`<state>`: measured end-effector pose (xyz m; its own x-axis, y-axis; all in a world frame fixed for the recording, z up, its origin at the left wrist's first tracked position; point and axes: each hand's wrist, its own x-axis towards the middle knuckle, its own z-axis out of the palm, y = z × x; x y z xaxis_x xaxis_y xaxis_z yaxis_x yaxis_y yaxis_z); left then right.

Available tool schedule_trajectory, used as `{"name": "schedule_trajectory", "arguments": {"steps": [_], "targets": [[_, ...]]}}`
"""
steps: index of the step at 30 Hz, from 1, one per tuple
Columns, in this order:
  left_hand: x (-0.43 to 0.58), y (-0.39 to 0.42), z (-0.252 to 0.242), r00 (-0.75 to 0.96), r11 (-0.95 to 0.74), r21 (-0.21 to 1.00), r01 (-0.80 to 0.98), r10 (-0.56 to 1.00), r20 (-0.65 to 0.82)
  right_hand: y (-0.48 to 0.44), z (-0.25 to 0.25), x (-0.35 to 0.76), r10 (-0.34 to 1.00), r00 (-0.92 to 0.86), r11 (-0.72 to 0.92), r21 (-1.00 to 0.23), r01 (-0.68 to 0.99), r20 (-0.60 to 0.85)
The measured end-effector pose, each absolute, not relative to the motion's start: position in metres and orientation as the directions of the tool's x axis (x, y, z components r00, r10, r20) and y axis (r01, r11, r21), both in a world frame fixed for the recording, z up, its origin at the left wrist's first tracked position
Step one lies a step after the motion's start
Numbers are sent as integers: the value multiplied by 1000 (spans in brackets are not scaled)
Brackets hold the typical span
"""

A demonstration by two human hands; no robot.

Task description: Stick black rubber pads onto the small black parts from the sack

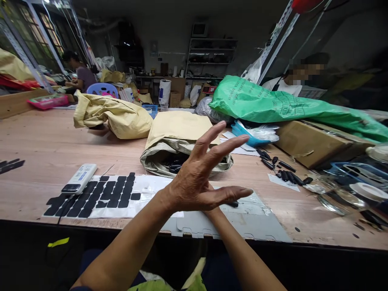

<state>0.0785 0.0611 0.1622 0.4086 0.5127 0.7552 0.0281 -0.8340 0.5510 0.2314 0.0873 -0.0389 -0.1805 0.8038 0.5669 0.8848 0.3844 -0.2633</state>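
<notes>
My left hand [200,173] is raised in front of the open paper sack, its fingers spread and nothing held. Behind it my right hand [211,209] is almost wholly hidden; only the wrist and forearm show, above a grey mat [248,222]. A small dark piece [233,204] shows just past my left thumb, and I cannot tell whether my right hand touches it. The sack [182,125] lies with its mouth towards me, black elongated pieces [175,166] inside. Left of my hands, rows of black rounded stickers [112,192] lie on a white sheet.
A white electronic device [80,178] stands beside the sheet. Several black pieces [287,176] lie on the right. Behind them are a cardboard box [312,145], a green sack [257,101] and a blue basin [247,135]. Glass jars [336,200] stand far right. Two people sit beyond the table.
</notes>
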Motion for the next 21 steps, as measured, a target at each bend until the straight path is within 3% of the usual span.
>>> {"name": "schedule_trajectory", "arguments": {"steps": [2, 4, 7, 11, 16, 21], "targets": [[77, 72, 161, 446, -843, 537, 34, 494, 746, 86, -36, 231, 811, -163, 363, -264, 894, 562], [69, 90, 139, 471, -781, 609, 136, 592, 654, 83, -32, 230, 835, -156, 340, -273, 900, 528], [54, 128, 88, 349, -543, 685, 485, 839, 418, 81, -28, 228, 862, -172, 333, -276, 901, 478], [40, 169, 33, 156, -268, 544, 795, 957, 244, 81, -27, 228, 877, -156, 312, -291, 904, 455], [39, 184, 15, 163, -182, 463, 868, 983, 80, 81, -27, 228, 878, -156, 313, -296, 903, 452], [29, 171, 19, 98, -168, 460, 872, 980, 173, 80, -26, 227, 887, -145, 300, -309, 903, 439]]}}
